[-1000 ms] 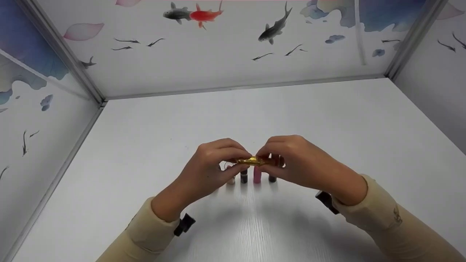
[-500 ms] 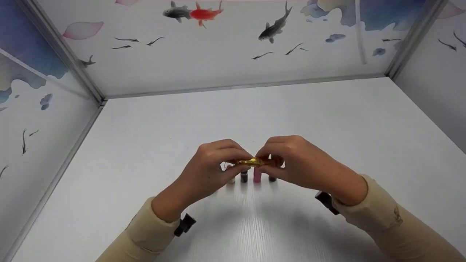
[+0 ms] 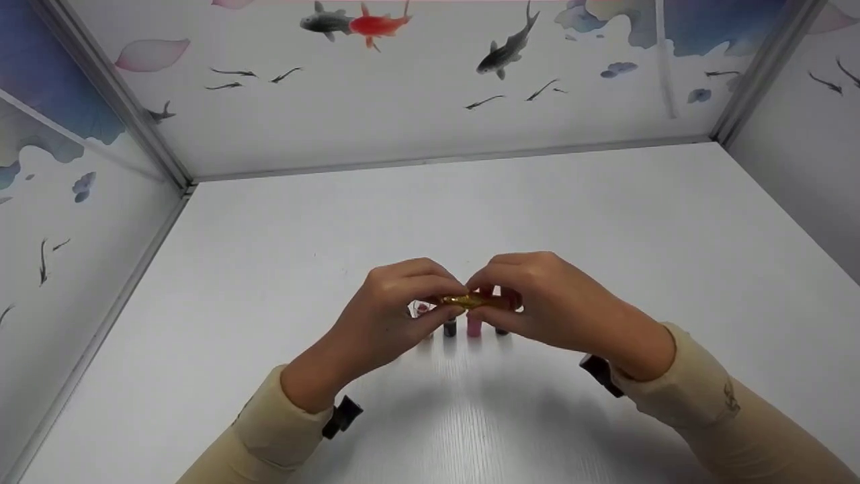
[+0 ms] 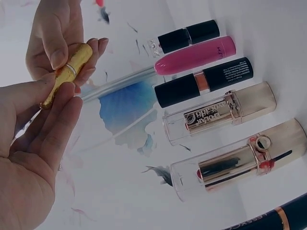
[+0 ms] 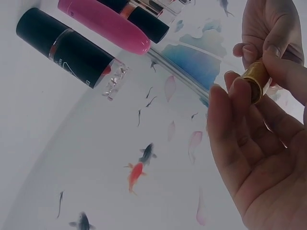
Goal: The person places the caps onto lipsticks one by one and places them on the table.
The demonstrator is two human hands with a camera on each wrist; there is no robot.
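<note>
A gold lipstick tube (image 3: 463, 301) is held level above the table, pinched by both hands. My left hand (image 3: 396, 302) grips one end between thumb and fingers; my right hand (image 3: 547, 299) grips the other end. A thin silver band rings the gold tube (image 4: 73, 68) around its middle in the left wrist view. Behind and below the hands stands a row of lipsticks, among them a pink one (image 4: 194, 56), a black one with a coppery band (image 4: 201, 82), and a gold one with a clear cap (image 4: 235, 163). The hands partly cover this row in the head view.
Other lipsticks are a black one with a clear end (image 5: 64, 48), a clear-capped gold one with lettering (image 4: 218, 115) and a dark one with a copper band (image 4: 268, 218). The white table (image 3: 430, 215) is enclosed by panels (image 3: 416, 121) printed with fish and petals.
My right hand has shifted slightly left, so its fingertips are closer to those of my left hand. Less of the gold tube shows between them. The standing lipsticks have not moved.
</note>
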